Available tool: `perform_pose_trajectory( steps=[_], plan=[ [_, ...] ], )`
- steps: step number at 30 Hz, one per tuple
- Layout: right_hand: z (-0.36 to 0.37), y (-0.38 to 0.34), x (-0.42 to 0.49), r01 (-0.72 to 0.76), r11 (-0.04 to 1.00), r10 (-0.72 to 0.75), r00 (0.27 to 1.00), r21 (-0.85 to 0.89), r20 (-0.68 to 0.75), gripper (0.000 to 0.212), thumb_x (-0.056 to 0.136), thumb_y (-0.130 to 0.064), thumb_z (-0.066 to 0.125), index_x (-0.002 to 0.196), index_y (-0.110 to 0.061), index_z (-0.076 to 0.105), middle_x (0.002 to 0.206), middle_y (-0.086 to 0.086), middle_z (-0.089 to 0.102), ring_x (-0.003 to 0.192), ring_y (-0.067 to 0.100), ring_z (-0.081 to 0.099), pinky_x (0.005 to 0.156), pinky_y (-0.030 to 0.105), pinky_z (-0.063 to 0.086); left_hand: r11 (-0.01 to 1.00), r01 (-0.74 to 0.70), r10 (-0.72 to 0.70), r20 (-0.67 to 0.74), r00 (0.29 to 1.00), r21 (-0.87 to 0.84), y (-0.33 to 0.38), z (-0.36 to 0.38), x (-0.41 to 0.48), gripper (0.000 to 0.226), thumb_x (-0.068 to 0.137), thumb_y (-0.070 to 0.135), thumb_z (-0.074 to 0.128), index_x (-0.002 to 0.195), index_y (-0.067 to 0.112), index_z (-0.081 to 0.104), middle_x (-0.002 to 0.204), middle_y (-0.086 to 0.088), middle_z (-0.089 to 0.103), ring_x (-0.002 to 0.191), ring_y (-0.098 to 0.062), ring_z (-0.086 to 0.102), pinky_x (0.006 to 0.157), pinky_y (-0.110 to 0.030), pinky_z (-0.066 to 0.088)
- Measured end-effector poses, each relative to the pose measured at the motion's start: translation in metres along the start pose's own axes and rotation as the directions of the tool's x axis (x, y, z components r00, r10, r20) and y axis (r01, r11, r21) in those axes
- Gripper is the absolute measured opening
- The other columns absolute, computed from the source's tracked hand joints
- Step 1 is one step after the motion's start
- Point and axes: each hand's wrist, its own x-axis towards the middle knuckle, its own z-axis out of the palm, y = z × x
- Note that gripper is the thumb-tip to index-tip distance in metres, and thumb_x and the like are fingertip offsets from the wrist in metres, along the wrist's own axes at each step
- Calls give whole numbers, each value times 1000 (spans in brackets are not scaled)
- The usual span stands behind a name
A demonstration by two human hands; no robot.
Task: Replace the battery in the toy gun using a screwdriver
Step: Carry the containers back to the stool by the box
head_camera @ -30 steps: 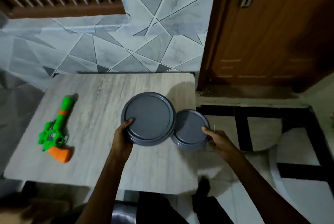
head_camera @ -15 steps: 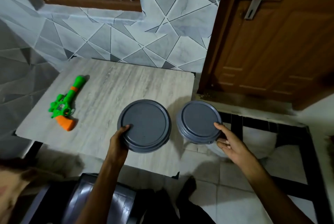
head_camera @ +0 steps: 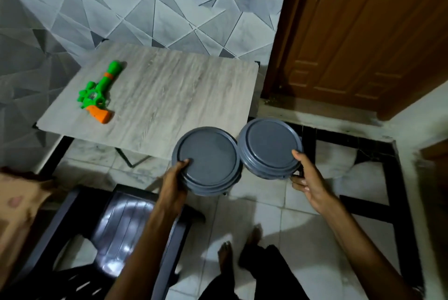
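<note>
We hold two grey tubs, one in each hand; the toy gun lies on the worktop.

Our left hand (head_camera: pixel 173 181) has its grip closed on the left round grey plastic lidded tub (head_camera: pixel 208 159), thumb on the lid. Our right hand (head_camera: pixel 308 176) has its grip closed on the right round grey plastic lidded tub (head_camera: pixel 269 147), thumb at the rim and fingers curled under the side. The tub rims sit just beside each other at the near right corner of the pale wood-grain worktop (head_camera: pixel 169 96). The green and orange plastic toy gun (head_camera: pixel 99 92) lies flat at the worktop's left side, well apart from both hands. A black plastic chair (head_camera: pixel 116 222) stands below on the tiled floor.
</note>
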Motion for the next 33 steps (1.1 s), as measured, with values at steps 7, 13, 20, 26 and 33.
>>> perform_pose_trajectory(
  steps=[7, 13, 20, 26, 33],
  plan=[
    [-26, 49, -75, 0, 999, -1, 999, 49, 36, 22, 95, -36, 53, 90, -14, 53, 64, -3, 29, 34, 4, 19, 31, 15, 17, 1000, -1, -1, -75, 997, -20, -46, -41, -96, 50, 82, 18, 66, 128, -1, 58, 123, -22, 65, 114, -36, 62, 92, -45, 54],
    [-26, 80, -144, 3, 1000, 0, 991, -19, 137, 22, 94, -36, 53, 92, -15, 55, 63, -2, 37, 33, 4, 19, 31, 14, 16, 991, -46, 25, -165, 986, -127, -92, -80, -197, 38, 85, 19, 63, 119, 2, 63, 112, -19, 70, 99, -31, 69, 88, -45, 57],
    [1, 109, -216, 19, 991, 20, 958, -132, 287, 27, 95, -39, 50, 101, -15, 59, 51, -10, 47, 31, 5, 25, 30, 16, 19, 968, -125, 59, -285, 957, -217, -117, -147, -288, 73, 64, 34, 82, 128, 7, 59, 130, -29, 57, 120, -47, 54, 103, -66, 37],
    [64, 145, -266, 30, 981, 49, 918, -192, 393, 25, 96, -39, 50, 97, -16, 61, 52, -5, 46, 31, 4, 25, 30, 17, 21, 963, -195, 104, -407, 908, -188, -101, -210, -349, 57, 76, 32, 70, 125, 6, 58, 115, -26, 66, 106, -45, 62, 95, -60, 47],
    [185, 209, -320, 62, 969, 57, 885, -239, 462, 25, 95, -39, 50, 104, -19, 61, 63, -10, 59, 32, 2, 41, 31, 16, 23, 919, -373, 282, -455, 844, -123, -59, -341, -389, 42, 87, 23, 63, 126, 8, 58, 120, -23, 66, 104, -36, 64, 82, -39, 57]
  ],
)
